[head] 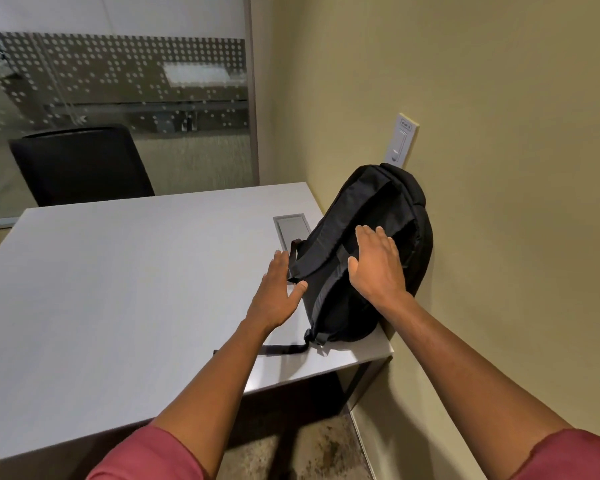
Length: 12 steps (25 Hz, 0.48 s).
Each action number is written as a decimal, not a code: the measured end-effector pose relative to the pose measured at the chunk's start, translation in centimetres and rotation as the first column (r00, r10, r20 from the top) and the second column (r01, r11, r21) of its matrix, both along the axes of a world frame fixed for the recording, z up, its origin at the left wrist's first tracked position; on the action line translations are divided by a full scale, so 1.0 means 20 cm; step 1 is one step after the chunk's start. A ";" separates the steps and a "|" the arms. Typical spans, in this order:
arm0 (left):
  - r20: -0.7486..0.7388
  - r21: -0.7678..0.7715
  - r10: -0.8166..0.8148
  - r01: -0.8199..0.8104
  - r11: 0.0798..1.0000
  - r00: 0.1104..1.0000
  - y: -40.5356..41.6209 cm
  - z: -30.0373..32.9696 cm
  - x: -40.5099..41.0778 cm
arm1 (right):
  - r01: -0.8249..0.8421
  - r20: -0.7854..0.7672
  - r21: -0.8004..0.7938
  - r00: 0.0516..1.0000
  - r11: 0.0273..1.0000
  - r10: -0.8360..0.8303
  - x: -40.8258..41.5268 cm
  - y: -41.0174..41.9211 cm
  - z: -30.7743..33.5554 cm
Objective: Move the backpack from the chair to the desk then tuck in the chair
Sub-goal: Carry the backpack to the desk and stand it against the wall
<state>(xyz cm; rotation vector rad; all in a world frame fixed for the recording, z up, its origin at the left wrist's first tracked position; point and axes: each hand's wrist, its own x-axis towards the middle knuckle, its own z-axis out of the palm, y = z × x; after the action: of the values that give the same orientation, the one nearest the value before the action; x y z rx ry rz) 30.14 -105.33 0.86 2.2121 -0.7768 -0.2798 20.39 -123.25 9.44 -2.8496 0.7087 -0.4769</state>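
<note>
1. The black backpack [368, 251] sits on the grey surface [118, 289], at the surface's 3 o'clock edge, leaning against the beige wall [499, 168] with its straps facing the person.
2. The left hand [278, 296] is spread open with nothing in it, at the backpack's 8 o'clock side; its thumb lies at a strap, though contact cannot be confirmed.
3. The right hand [378, 265] is also open and flat, fingers together, placed over the backpack's strap side; whether it presses on the fabric cannot be told.
4. A loose strap [278, 348] trails from the backpack's bottom toward 9 o'clock across the surface.
5. A black chair [80, 164] stands at the surface's far side, toward 11 o'clock, before a dotted glass partition [118, 81].
6. A white wall plate [401, 140] is mounted just above the backpack, at 12 o'clock.
</note>
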 end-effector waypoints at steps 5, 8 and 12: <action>0.025 0.036 0.053 -0.054 0.998 0.998 0.17 0.02 -0.18 | -0.046 0.017 0.057 0.999 0.997 0.045 -0.18 0.07 -0.05; 0.036 0.054 0.088 -0.090 0.994 0.995 0.22 0.05 -0.33 | -0.083 0.026 0.086 0.996 0.993 0.081 -0.29 0.13 -0.08; 0.019 0.042 0.170 -0.171 0.984 0.985 0.32 0.08 -0.58 | -0.138 0.041 0.128 0.990 0.982 0.134 -0.47 0.23 -0.10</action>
<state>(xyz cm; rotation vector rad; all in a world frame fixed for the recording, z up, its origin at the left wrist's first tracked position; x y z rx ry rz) 18.46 -98.89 2.49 2.3072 -0.5894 -0.1971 11.00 -118.55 7.50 -2.7380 0.5148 -0.4384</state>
